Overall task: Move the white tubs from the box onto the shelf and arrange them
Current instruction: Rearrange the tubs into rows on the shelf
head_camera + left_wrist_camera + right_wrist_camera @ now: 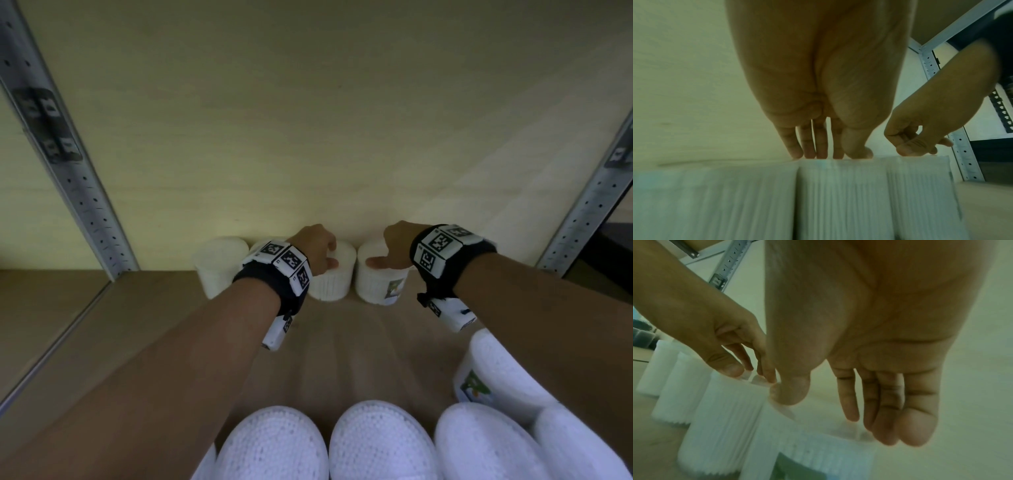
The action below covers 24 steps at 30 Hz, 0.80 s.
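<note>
Several white ribbed tubs stand in a row at the back of the wooden shelf (154, 325), against the pale wall. My left hand (317, 250) reaches over the third tub (334, 279), its straight fingers and thumb touching the top (838, 186). My right hand (394, 246) is over the fourth tub (378, 282), which carries a green label. Its thumb touches the lid and its fingers (890, 418) hang straight just above it. The two tubs stand almost touching. The leftmost tub (222, 267) stands free; my wristband hides most of the second.
More white tubs (380, 438) crowd the bottom of the head view, one labelled tub (493, 363) under my right forearm. Perforated metal uprights (78, 192) (582, 212) frame the bay. Bare shelf board lies between the back row and the near tubs.
</note>
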Available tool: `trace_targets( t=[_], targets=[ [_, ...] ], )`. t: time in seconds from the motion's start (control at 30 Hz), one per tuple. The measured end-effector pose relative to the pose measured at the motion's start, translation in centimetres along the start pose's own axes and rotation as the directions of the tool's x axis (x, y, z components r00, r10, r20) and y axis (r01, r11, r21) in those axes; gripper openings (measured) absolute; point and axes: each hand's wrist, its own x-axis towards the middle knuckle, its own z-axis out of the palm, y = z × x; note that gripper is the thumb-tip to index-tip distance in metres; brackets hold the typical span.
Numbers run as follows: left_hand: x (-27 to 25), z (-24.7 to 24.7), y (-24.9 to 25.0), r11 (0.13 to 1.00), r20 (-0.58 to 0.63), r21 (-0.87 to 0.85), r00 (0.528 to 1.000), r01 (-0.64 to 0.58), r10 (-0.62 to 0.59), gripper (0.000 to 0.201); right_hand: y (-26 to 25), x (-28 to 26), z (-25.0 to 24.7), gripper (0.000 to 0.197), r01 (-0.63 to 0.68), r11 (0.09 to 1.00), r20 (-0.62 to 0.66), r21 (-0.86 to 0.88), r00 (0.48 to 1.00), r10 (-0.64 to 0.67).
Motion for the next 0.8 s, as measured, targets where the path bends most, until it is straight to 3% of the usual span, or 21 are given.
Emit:
trace_targets(
  t=[0.23,0.43,0.8],
  targets=[
    [0.0,0.1,-0.1,1.0,0.001,-0.001,1.0,-0.001,0.001,0.046,0.3,-0.5,-0.7,0.053,0.073,0.987,-0.013,0.143,0.997,-0.072],
    [0.1,0.0,0.0,1.0,0.009,0.0,1.0,0.0,0.0,0.047,0.6,-0.9,-1.3,0.056,0.114,0.984,0.092,0.141,0.988,-0.127],
    [0.2,0.3,-0.2,1.0,-0.001,-0.014,1.0,0.008,-0.008,0.045,0.9,-0.4,-0.3,0.054,0.107,0.984,-0.034,0.143,0.994,-0.103]
  ],
)
